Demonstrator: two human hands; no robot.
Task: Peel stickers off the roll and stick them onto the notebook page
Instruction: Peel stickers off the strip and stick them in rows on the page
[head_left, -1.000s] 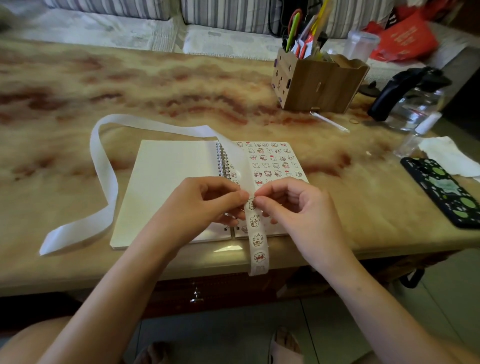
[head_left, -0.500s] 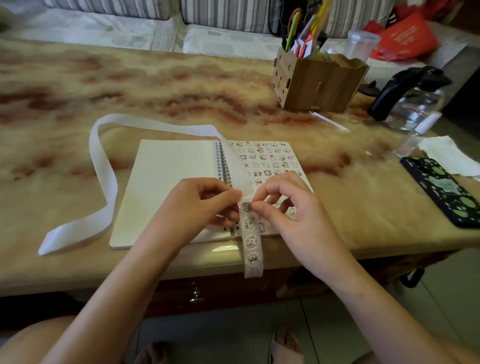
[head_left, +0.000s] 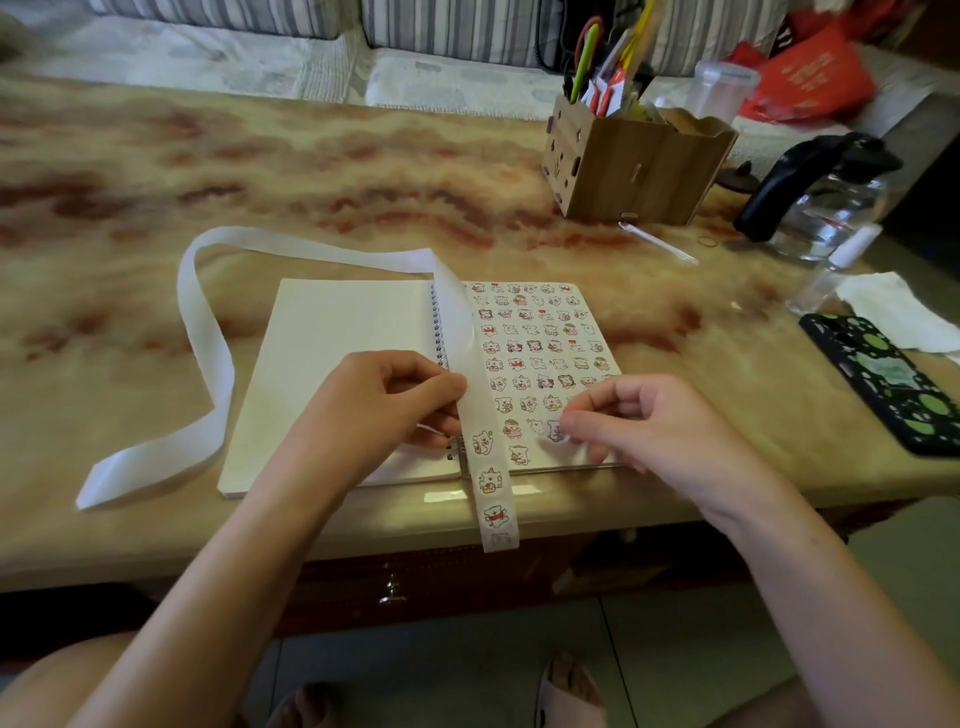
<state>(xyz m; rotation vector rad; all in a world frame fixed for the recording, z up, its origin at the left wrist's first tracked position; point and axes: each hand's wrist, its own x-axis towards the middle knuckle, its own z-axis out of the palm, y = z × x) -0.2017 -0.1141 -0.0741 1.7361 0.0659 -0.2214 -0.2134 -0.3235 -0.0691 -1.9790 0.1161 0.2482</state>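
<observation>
Spiral-bound notebook (head_left: 337, 338) lies open at the marbled table's (head_left: 363, 171) near edge. The left hand (head_left: 379, 410) pinches the glossy white strip (head_left: 470, 364) over the spine; the right hand (head_left: 649, 421) pinches one sticker (head_left: 555, 431) against the right page (head_left: 597, 325)

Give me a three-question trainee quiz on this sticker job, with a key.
1. True or false: the left hand pinches the sticker strip.
2. Over which part of the notebook does the right hand hold its sticker? A) the blank left page B) the sticker-covered right page C) the spiral binding
3. Fill in: the strip's lower end hangs over the near edge of the ____.
Key: 1 true; 2 B; 3 table.
</observation>
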